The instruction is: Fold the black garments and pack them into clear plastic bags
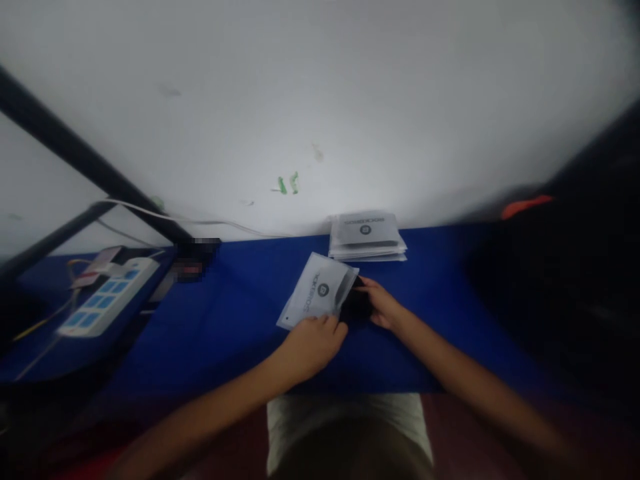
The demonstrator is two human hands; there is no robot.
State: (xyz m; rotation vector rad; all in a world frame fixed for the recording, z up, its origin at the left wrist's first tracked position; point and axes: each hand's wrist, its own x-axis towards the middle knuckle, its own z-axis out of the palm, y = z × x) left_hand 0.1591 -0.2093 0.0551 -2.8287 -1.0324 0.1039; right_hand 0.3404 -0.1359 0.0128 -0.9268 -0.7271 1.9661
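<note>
A grey plastic pouch with a printed logo lies on the blue table. My left hand pinches the pouch's near edge, fingers closed on it. My right hand grips a small black item at the pouch's open right end; part of the item sits inside the pouch. What the black item is I cannot make out.
A stack of like grey pouches lies at the table's far edge by the white wall. A white power strip with blue sockets and cables sits at the left under a black metal frame. A big dark mass fills the right.
</note>
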